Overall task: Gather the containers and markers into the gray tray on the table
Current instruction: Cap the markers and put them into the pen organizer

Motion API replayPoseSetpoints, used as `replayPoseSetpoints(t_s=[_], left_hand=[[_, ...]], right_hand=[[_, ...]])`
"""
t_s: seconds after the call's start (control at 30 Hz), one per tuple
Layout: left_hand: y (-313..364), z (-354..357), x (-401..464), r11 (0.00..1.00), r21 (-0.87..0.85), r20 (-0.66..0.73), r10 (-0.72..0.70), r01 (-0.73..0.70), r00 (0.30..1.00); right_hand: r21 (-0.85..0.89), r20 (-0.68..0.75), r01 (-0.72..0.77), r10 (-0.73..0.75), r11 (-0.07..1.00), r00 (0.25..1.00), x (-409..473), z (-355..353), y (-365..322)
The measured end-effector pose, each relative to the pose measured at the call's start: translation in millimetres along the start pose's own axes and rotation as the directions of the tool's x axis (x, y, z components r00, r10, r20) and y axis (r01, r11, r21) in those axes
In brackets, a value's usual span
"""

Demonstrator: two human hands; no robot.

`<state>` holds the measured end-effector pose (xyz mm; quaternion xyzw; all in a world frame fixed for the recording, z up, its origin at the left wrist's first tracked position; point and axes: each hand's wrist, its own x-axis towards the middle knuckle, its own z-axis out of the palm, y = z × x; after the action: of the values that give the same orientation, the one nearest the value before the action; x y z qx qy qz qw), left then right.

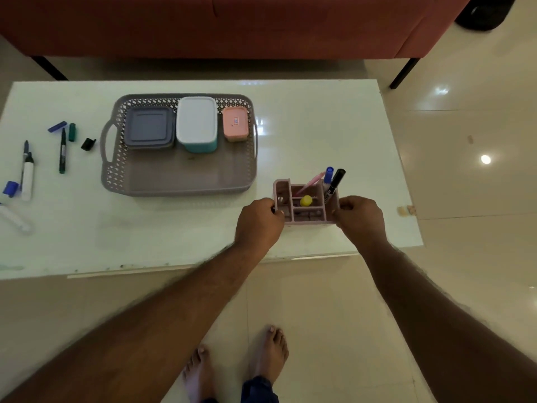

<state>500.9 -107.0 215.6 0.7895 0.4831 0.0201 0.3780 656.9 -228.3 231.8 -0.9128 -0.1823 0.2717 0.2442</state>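
A pink desk organizer (pixel 306 213) stands near the table's front edge. My left hand (pixel 258 221) grips its left side and my right hand (pixel 360 218) grips its right side. A blue marker (pixel 328 175), a black marker (pixel 335 183), a pink pen and a yellow cap stick out of it. The gray tray (pixel 180 181) sits to the left and holds a gray square container (pixel 149 128), a white-lidded teal container (pixel 197 122) and a small pink container (pixel 235 123). Loose markers (pixel 62 151) and caps (pixel 88 144) lie at the table's left end.
The white table (pixel 334 126) ends just right of the organizer. A red sofa (pixel 232 24) stands behind the table. My bare feet (pixel 270 350) are on the tiled floor below the table's front edge. A white marker (pixel 27 177) and a blue cap (pixel 11 188) lie far left.
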Motion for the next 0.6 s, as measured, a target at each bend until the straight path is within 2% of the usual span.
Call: replayPoseSetpoints(t_s=[0.13, 0.3, 0.6], left_hand=[[-24, -22, -20, 0.999, 0.034, -0.014, -0.019, 0.019, 1.0], [-61, -70, -42, 0.999, 0.021, -0.107, -0.04, 0.042, 0.994], [-154, -153, -67, 0.98, 0.024, -0.288, -0.183, 0.198, 0.94]], right_hand=[[0.036, 0.0, -0.013, 0.013, 0.999, 1.0, -29, 18, -7], [0.081, -0.02, 0.035, -0.033, 0.996, 0.999, -69, 61, -38], [0.086, 0.114, 0.164, -0.173, 0.983, 0.978, -117, 149, -120]])
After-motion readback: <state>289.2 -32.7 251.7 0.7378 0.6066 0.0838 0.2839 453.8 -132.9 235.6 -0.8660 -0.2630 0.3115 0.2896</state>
